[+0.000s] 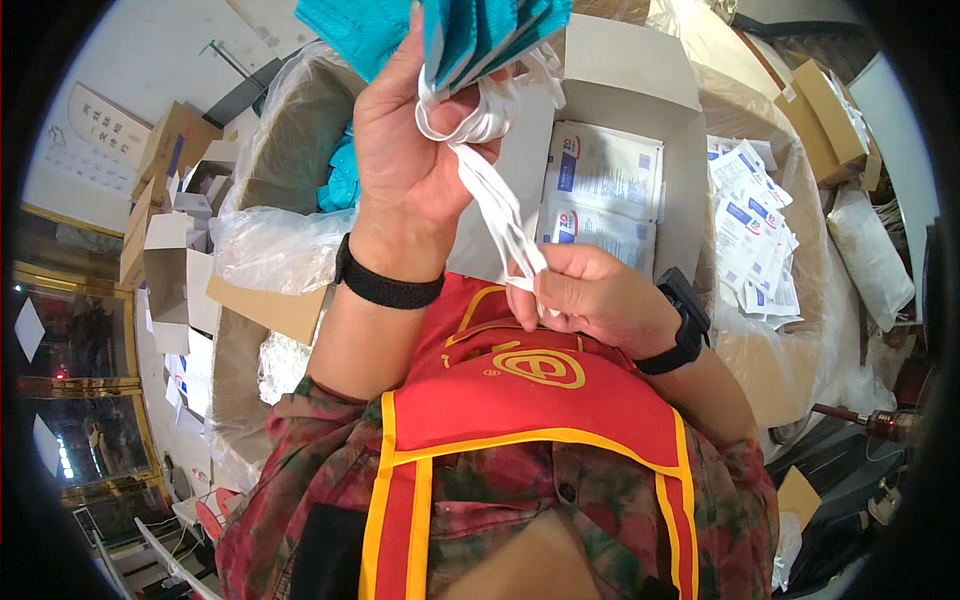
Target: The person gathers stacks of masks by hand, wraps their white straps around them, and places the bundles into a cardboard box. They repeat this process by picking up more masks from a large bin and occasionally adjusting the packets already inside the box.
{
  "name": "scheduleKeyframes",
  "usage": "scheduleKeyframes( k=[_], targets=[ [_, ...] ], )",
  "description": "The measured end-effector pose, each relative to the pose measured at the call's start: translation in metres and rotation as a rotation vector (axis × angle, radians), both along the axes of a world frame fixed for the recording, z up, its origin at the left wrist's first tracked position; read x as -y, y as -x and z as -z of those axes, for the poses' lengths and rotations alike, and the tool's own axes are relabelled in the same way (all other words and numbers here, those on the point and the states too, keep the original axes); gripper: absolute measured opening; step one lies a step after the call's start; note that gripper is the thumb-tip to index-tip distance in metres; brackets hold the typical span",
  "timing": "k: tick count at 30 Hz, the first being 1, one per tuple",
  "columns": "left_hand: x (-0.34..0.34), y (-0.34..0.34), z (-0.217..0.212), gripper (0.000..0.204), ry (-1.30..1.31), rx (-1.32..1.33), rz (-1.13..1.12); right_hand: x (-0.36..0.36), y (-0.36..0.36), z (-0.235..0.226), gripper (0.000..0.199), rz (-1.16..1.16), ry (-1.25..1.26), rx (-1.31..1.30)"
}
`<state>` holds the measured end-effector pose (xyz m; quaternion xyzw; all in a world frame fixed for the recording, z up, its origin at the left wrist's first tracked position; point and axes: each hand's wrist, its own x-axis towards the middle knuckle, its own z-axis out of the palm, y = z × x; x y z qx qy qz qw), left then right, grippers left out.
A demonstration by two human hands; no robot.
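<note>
My left hand [410, 190], raised at the upper middle, is closed round a fanned stack of teal face masks [500, 35] with white edges. White elastic straps [490, 195] loop over its fingers and hang down from the masks. Lower and to the right, my right hand [590, 295] pinches the hanging ends of these straps between thumb and fingers, so they run taut between both hands. Just beyond the right hand stands an open white box [635, 65] holding white printed packets [605, 175]. The top of the masks is cut off by the picture's edge.
A plastic-lined carton [290, 120] at the left holds more teal items [343, 175]. Loose white packets [755, 235] lie in another plastic-lined carton [800, 350] at the right. Small white boxes [180, 270] are piled at the far left. A white sack [870, 255] leans at the far right.
</note>
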<state>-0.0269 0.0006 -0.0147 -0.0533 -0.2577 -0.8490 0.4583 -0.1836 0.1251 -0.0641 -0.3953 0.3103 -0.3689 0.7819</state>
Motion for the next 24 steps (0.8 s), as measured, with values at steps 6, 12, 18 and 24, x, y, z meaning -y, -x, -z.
scheduleKeyframes(
  k=[6, 12, 18, 24],
  targets=[
    [0.016, -0.043, -0.003, 0.039, 0.058, 0.016, -0.047, -0.014, 0.040, 0.018, 0.026, 0.032, 0.061, -0.199],
    [-0.040, -0.044, -0.013, 0.035, 1.498, 1.393, -0.339, -0.015, 0.068, -0.016, 0.023, 0.039, 0.260, -0.391],
    [-0.065, -0.034, -0.004, 0.037, 1.921, 1.345, -0.151, -0.034, 0.065, -0.027, 0.029, -0.116, 0.280, -0.325],
    [-0.038, -0.052, 0.017, 0.038, 1.964, 1.405, -0.517, -0.079, 0.079, -0.019, 0.031, -0.035, 0.011, -0.338]
  ],
)
